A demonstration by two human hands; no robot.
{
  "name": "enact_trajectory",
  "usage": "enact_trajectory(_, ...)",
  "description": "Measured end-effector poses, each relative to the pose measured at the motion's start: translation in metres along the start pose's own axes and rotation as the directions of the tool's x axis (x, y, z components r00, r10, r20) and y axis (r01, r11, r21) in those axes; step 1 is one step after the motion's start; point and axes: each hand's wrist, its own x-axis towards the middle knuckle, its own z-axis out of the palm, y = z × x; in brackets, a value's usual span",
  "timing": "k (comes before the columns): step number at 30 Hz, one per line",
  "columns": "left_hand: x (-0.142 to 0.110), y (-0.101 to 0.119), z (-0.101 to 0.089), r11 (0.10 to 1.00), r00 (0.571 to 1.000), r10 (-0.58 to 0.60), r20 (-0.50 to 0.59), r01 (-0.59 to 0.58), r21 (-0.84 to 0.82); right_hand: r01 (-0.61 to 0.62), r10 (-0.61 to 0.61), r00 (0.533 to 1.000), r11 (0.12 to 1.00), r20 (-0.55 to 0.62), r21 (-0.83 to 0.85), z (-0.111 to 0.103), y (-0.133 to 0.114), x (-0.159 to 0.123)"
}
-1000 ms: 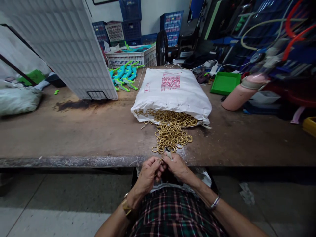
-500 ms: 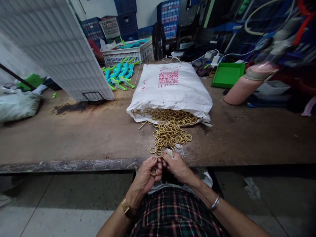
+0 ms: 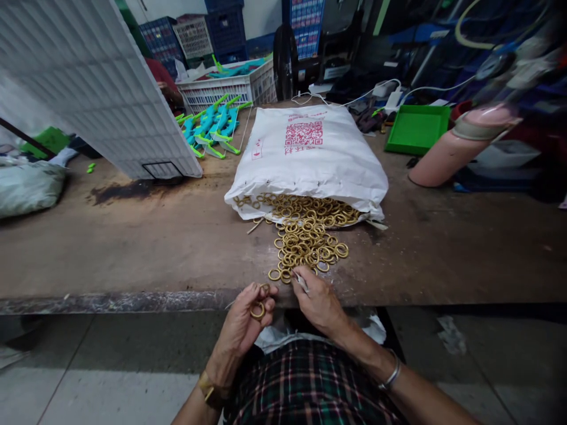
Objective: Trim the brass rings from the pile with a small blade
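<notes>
In the head view, my left hand (image 3: 248, 313) is closed around gold-coloured rings (image 3: 257, 311), just in front of the table edge. Two of them show, one at the fingertips and one lower against the curled fingers. My right hand (image 3: 319, 298) grips a small pale tool (image 3: 302, 282), mostly covered by the fingers; its exact kind cannot be made out. Those right fingertips are at the near end of a pile of loose gold-coloured rings (image 3: 305, 242). The pile spills from the mouth of a white woven sack (image 3: 270, 168) with red print.
Left of the sack leans a tall white ribbed panel (image 3: 146, 118). Turquoise and green plastic parts (image 3: 212, 127) lie behind it, near a white crate (image 3: 221, 94). On the right are a green tray (image 3: 419, 130) and a pink bottle (image 3: 456, 150). Another person's arm (image 3: 163, 82) shows behind the panel.
My hands were together at the table edge and have now parted. The left has drawn back left with the rings; the right has stayed by the pile with the tool. The view has shifted slightly.
</notes>
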Motion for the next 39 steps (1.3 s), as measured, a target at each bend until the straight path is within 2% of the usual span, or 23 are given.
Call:
enact_trajectory(5, 0.003, -0.001, -0.003, 0.999, 0.998, -0.01, -0.066, 0.008, -0.032, 0.017, 0.013, 0.995, 0.956, 0.101, -0.292, 0.002, -0.002, 0.006)
enact_trajectory(10, 0.002, 0.0, 0.002, 0.999, 0.997, -0.036, -0.075, 0.033, -0.037, 0.027, 0.074, 0.976, 0.896, 0.207, -0.444, 0.001, -0.016, 0.007)
enact_trajectory(18, 0.005, 0.001, -0.003, 0.995, 0.998, -0.068, 0.011, 0.069, -0.073, 0.025, 0.068, 0.981, 0.881, 0.179, -0.473, 0.003, -0.018, 0.005)
enact_trajectory(21, 0.006, -0.002, -0.003, 0.995, 0.999, -0.051, -0.01, 0.05, -0.086, 0.001, 0.062, 0.989, 0.899, 0.131, -0.439, 0.004, -0.012, 0.006)
enact_trajectory(25, 0.006, -0.005, 0.0, 1.0, 0.998, -0.007, -0.061, 0.005, -0.03, -0.009, 0.025, 0.998, 0.957, 0.052, -0.291, 0.004, -0.002, 0.008)
enact_trajectory(29, 0.006, -0.008, 0.006, 1.0, 0.999, 0.004, -0.041, -0.004, 0.0, 0.004, -0.005, 1.0, 0.998, 0.005, 0.07, 0.002, 0.0, 0.006)
enact_trajectory(34, 0.005, -0.017, 0.016, 0.98, 0.986, 0.159, -0.049, -0.151, 0.129, -0.076, 0.075, 0.997, 0.914, 0.02, 0.398, -0.001, -0.011, 0.0)
enact_trajectory(39, 0.003, -0.025, 0.025, 0.908, 0.958, 0.282, -0.05, -0.25, 0.337, -0.204, 0.154, 0.979, 0.791, 0.135, 0.577, 0.001, -0.014, -0.003)
